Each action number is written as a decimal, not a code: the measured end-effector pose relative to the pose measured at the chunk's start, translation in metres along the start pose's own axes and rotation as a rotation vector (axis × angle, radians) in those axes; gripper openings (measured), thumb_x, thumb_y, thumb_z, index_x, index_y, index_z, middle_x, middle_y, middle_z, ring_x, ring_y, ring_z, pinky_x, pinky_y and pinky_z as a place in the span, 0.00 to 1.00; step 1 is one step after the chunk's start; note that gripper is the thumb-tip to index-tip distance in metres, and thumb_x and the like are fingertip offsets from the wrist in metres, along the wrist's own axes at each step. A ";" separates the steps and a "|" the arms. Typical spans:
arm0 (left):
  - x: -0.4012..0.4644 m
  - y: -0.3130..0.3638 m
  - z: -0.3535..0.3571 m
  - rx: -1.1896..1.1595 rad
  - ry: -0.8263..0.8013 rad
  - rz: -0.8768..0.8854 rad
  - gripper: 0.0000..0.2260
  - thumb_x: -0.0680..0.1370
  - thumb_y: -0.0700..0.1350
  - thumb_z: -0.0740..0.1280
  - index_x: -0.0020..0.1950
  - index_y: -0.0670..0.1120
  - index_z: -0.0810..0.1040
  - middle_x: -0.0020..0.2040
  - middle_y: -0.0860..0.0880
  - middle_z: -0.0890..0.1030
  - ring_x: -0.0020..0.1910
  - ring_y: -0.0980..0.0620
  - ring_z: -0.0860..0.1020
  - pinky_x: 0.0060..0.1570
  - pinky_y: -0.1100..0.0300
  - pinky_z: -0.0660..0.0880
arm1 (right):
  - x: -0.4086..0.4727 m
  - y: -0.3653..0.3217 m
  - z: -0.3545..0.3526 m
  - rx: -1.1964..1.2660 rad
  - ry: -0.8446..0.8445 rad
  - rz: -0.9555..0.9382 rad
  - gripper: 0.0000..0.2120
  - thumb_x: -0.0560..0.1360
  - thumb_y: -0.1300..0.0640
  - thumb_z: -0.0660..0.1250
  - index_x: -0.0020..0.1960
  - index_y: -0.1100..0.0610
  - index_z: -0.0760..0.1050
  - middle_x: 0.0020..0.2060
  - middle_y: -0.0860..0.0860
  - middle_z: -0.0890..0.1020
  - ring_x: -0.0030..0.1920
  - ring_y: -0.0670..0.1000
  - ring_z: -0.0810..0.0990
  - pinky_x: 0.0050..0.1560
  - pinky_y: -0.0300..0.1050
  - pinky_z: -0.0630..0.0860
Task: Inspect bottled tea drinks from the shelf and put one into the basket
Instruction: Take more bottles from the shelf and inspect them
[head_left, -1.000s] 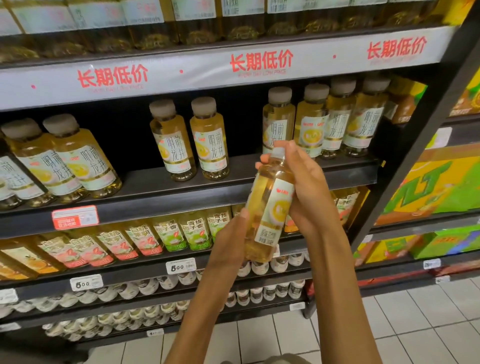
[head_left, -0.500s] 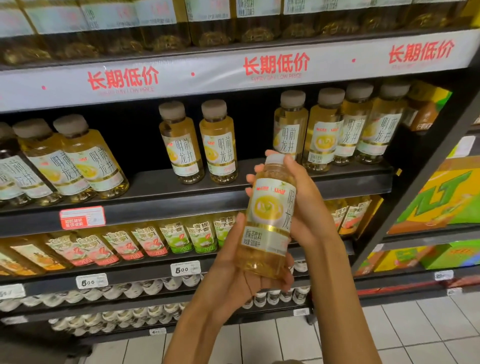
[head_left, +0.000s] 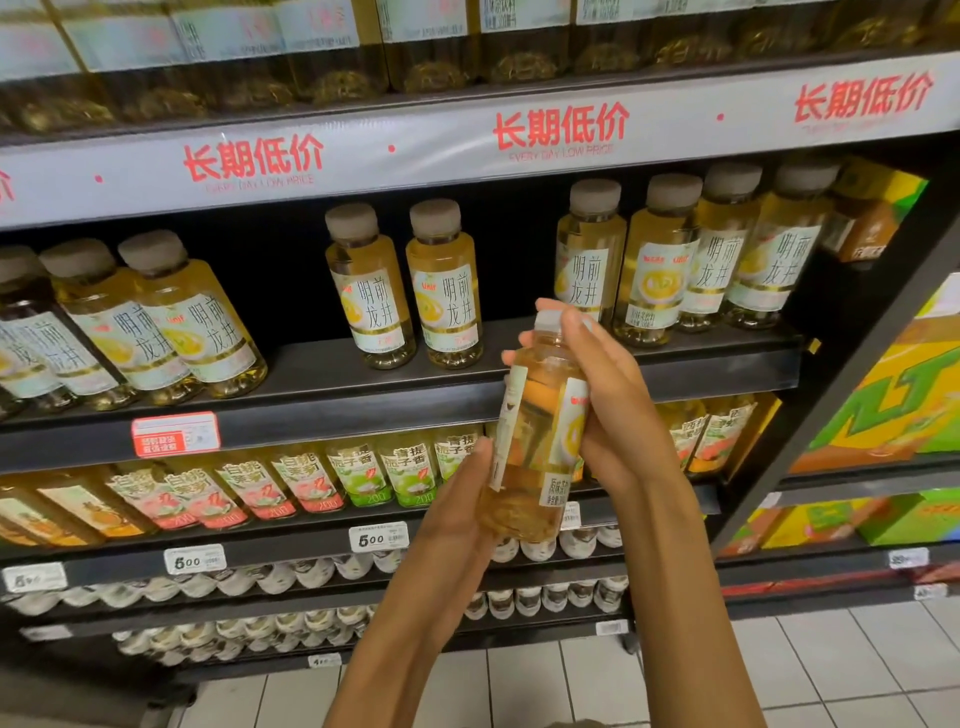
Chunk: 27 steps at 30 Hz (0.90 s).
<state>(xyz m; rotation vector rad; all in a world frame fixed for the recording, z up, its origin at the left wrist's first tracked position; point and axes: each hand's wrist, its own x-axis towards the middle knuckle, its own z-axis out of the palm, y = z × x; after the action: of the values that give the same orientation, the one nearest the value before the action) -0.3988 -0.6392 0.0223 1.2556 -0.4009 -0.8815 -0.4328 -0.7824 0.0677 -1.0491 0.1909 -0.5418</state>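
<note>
You have the bottle (head_left: 540, 426) in both hands at the centre of the frame, held clear of the shelf (head_left: 363, 410) and just right of the pair of bottles (head_left: 405, 286) standing in the middle of that row. Its long axis runs nearly upright, the cap tipped a little toward the upper right and the base toward the lower left. The label seam faces you, so the printed front is turned partly away to the right.

Your right hand (head_left: 618, 400) is the upper one — its fingers (head_left: 576, 322) curl over the cap and shoulder and grip the bottle from the right side. Your left hand (head_left: 457, 504) sits lower, its palm cupped against the bottle's left flank near the base; the thumb lies along the label edge, but the other fingers are hidden behind the bottle, so I judge it a hold rather than see it fully.

No basket shows anywhere in the frame. My guess is it lies below or to one side of you, so the carry will start downward along the bottle's own axis. The right hand has the firmer purchase near the top — it looks the better one to take the bottle alone, with the left free to let go at the base.
</note>
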 end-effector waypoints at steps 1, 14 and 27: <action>0.001 0.000 -0.003 -0.003 -0.021 -0.004 0.24 0.76 0.60 0.60 0.65 0.47 0.75 0.60 0.46 0.81 0.61 0.47 0.78 0.64 0.46 0.71 | 0.000 -0.001 0.000 0.036 -0.010 -0.002 0.19 0.73 0.47 0.64 0.60 0.54 0.76 0.42 0.51 0.83 0.48 0.53 0.84 0.44 0.45 0.81; -0.013 0.011 -0.002 0.184 -0.109 0.077 0.30 0.63 0.75 0.64 0.58 0.62 0.79 0.56 0.50 0.83 0.56 0.52 0.81 0.57 0.55 0.74 | -0.005 -0.012 0.008 0.015 -0.012 -0.037 0.20 0.75 0.41 0.60 0.59 0.52 0.79 0.51 0.53 0.84 0.54 0.53 0.82 0.49 0.44 0.79; -0.004 0.017 -0.001 0.114 -0.113 0.063 0.40 0.57 0.71 0.74 0.63 0.52 0.74 0.58 0.49 0.82 0.58 0.47 0.80 0.60 0.48 0.75 | -0.008 -0.018 0.019 -0.063 -0.044 -0.092 0.20 0.73 0.48 0.63 0.63 0.52 0.73 0.50 0.53 0.84 0.52 0.54 0.83 0.51 0.47 0.80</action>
<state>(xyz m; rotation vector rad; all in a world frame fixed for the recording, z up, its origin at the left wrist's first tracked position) -0.3947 -0.6347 0.0389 1.2935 -0.5848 -0.8885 -0.4382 -0.7705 0.0917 -1.1342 0.1219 -0.5983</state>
